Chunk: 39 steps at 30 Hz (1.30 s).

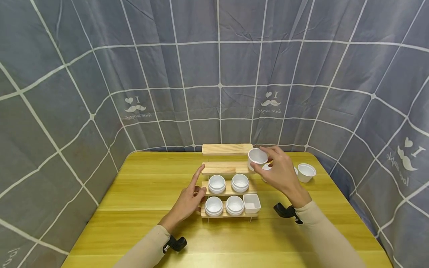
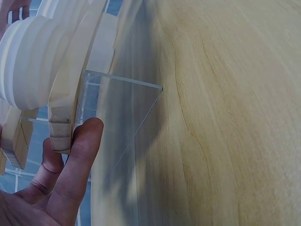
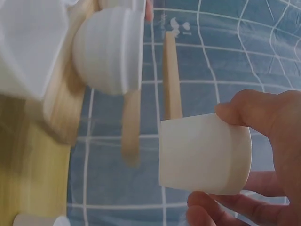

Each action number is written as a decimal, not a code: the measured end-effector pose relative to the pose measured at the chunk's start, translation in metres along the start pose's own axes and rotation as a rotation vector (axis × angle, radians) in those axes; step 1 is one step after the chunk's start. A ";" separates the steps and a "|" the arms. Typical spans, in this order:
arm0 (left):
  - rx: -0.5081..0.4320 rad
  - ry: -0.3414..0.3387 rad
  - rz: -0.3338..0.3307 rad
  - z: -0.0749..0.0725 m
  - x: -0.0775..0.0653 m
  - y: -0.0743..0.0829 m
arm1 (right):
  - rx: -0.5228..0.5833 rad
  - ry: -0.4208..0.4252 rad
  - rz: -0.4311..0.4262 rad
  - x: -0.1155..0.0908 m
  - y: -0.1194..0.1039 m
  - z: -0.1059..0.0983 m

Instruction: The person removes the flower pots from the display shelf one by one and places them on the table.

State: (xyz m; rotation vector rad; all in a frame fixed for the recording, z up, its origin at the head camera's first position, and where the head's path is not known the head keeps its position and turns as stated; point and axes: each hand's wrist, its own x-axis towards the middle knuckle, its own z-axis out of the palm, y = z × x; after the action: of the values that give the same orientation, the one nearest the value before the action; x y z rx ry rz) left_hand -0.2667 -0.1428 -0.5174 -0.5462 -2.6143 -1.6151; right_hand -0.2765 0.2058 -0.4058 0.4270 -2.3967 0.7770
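Observation:
A tiered wooden display rack [image 1: 227, 149] with clear side panels stands on the table. My left hand [image 1: 187, 203] holds its left side, index finger extended to the third shelf's end; in the left wrist view, fingers [image 2: 75, 174] bracket a shelf end. With thumb and fingers, my right hand [image 1: 279, 173] pinches a white cup [image 1: 257, 156] upright at the right end of the third shelf. In the right wrist view, this cup [image 3: 202, 153] appears apart from the shelves. Several ribbed round white cups [image 1: 213, 206] and one square white cup [image 1: 252, 203] occupy the two lower shelves.
More white cups, including one round cup [image 1: 306, 172], stand on the table right of the rack, partly hidden by my right hand. A grey gridded curtain [image 1: 219, 74] surrounds the back and sides of the wooden table [image 1: 144, 193].

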 end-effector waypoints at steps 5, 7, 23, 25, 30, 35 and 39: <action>0.003 -0.005 -0.002 0.000 0.000 -0.002 | -0.024 -0.001 0.027 -0.008 0.013 -0.005; 0.004 -0.008 0.000 0.000 0.000 -0.002 | -0.032 0.010 0.027 -0.012 0.019 -0.007; -0.003 -0.012 0.043 -0.001 0.000 -0.003 | -0.047 -0.001 0.078 -0.034 0.057 -0.013; -0.013 -0.010 0.109 0.000 0.002 -0.010 | -0.052 -0.016 0.089 -0.038 0.061 -0.013; -0.017 -0.014 0.110 -0.001 0.001 -0.010 | -0.078 -0.070 0.108 -0.046 0.070 -0.008; 0.001 -0.015 -0.006 -0.001 -0.001 0.001 | -0.096 -0.123 0.123 -0.055 0.082 -0.002; -0.010 -0.010 -0.017 -0.001 -0.002 0.004 | -0.102 -0.155 0.108 -0.060 0.090 0.004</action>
State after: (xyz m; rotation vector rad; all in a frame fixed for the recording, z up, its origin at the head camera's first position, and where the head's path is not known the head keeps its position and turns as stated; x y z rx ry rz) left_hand -0.2638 -0.1427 -0.5138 -0.5356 -2.6259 -1.6354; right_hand -0.2727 0.2809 -0.4839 0.3288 -2.6097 0.6860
